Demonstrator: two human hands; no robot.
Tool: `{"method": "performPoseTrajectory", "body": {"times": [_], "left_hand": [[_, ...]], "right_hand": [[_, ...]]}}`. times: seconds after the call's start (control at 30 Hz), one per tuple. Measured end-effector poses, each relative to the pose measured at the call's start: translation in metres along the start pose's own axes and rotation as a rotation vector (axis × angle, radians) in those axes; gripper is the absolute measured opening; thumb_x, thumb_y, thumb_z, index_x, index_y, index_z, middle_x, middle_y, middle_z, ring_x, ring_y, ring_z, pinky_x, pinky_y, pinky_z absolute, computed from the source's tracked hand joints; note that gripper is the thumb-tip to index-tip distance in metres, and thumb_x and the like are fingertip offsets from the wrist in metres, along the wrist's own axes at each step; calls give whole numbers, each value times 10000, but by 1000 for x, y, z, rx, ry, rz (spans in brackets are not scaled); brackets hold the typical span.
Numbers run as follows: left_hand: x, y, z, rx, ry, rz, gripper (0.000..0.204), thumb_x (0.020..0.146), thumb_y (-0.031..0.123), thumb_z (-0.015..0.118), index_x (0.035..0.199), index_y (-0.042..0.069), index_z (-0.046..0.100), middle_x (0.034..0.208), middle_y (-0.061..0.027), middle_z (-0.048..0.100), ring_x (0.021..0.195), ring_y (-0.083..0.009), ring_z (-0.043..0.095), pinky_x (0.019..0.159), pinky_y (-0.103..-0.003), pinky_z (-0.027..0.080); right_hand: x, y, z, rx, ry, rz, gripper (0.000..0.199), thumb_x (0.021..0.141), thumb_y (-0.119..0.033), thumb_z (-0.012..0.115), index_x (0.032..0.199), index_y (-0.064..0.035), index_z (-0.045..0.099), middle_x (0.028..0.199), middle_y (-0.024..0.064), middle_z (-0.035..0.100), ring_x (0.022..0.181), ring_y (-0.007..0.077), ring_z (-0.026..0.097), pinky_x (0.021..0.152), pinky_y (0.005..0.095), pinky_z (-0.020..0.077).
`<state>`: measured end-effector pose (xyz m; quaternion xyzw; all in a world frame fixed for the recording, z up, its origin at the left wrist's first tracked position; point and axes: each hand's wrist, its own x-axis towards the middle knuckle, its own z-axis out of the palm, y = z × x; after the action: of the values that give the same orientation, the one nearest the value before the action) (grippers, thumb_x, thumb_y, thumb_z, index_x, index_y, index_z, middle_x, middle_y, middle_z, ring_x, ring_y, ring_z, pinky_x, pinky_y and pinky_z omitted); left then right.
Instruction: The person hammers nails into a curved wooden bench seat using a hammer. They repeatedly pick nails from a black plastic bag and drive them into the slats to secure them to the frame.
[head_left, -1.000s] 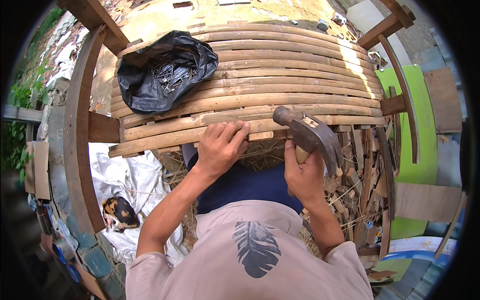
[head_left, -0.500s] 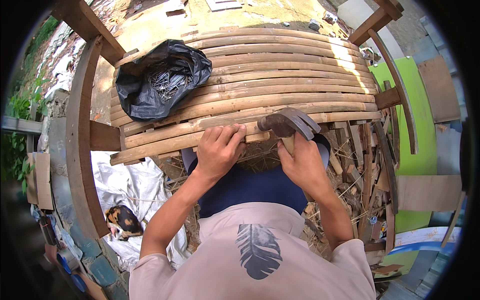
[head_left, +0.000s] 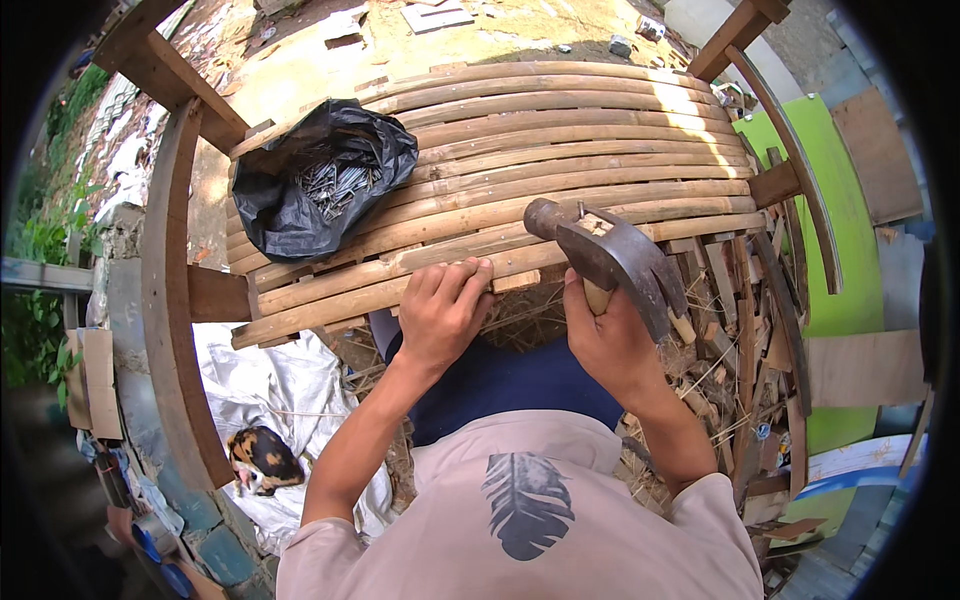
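My right hand (head_left: pixel 612 335) is closed round the pale wooden handle of a claw hammer (head_left: pixel 625 255). The dark metal head is raised above the bench's near edge, clear of the slats. My left hand (head_left: pixel 445 310) grips the nearest bamboo slat (head_left: pixel 340 308) close to its right end, fingertips bunched on top and the thumb side low. Whether a nail is pinched in those fingers cannot be made out. On the bench seat of split bamboo slats (head_left: pixel 560 150), a black plastic bag (head_left: pixel 270 205) lies open at the left, with many loose nails (head_left: pixel 335 187) inside.
Wooden bench posts (head_left: pixel 172 300) rise at the left, and a curved armrest (head_left: pixel 800 170) stands at the right. A calico cat (head_left: pixel 265 460) lies on a white sheet (head_left: pixel 330 430) at lower left. Scrap wood (head_left: pixel 735 350) is piled at the right beside a green panel (head_left: pixel 850 300).
The hammer has risen and moved slightly right, its head turned and now nearer the camera. My left hand stays on the slat. The whole view has shifted a little.
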<state>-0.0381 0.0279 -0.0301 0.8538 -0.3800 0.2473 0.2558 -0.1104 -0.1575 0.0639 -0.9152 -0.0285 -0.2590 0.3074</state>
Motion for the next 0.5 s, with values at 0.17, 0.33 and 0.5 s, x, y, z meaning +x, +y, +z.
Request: {"method": "performPoseTrajectory", "body": {"times": [0.17,0.33,0.5], "left_hand": [[-3,-1,1,14,-8,-1,505,650,150,844,1127,111,684,1054,-17,652,906,-221,598,806,-368,469],[-3,0,0,5,-31,-10,475,677,151,820,1127,90,681,1074,-28,650,922,-220,601,821,-372,470],[-5,-1,0,0,-24,-2,486,670,153,824,1129,88,677,1074,-28,652,921,-222,602,822,-372,470]], "right_hand": [[1,11,2,3,-369,237,168,834,-71,652,954,45,664,711,264,642,723,460,651,670,489,556],[-4,3,3,100,-90,42,142,836,-72,654,925,38,649,739,266,646,717,456,657,654,496,546],[-2,5,4,-11,-450,252,209,849,-82,638,1026,31,631,827,247,670,747,464,656,672,517,555]]}}
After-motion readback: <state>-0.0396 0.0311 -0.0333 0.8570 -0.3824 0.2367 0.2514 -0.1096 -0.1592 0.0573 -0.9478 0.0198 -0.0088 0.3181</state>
